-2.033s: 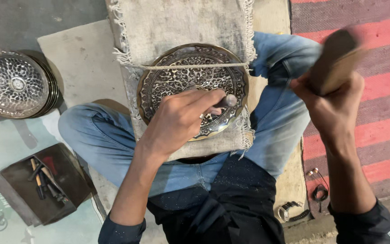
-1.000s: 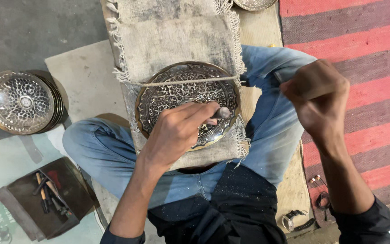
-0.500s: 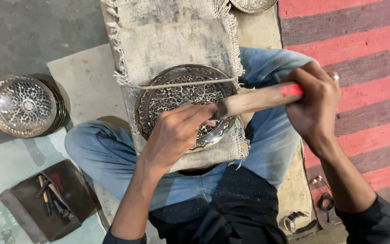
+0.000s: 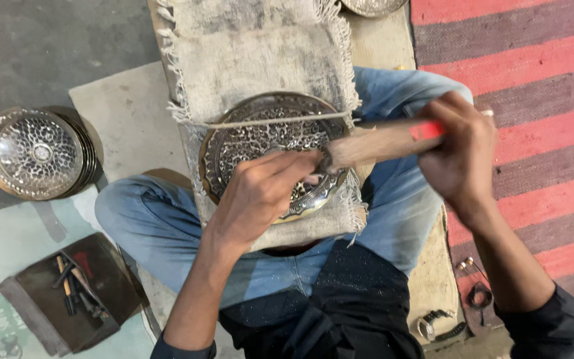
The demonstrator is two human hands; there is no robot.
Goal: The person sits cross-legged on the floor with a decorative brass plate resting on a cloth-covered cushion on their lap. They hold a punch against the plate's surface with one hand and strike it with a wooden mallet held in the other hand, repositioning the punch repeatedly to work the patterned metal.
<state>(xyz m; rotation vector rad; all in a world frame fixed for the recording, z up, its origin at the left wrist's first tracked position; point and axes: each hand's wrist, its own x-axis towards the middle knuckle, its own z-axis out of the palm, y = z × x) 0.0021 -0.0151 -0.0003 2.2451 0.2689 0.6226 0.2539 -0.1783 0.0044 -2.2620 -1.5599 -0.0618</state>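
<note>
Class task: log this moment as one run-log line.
left hand: holds punch on engraved metal plate | right hand: grips wooden mallet, head at punch | plate stack: floor beside

We cannot see the tool tip under our left hand, and the round engraved metal plate is cut off at the top edge.

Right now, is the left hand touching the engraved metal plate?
Touching: the head view shows the left hand resting directly on the engraved metal plate, fingers pressed against its surface.
</note>
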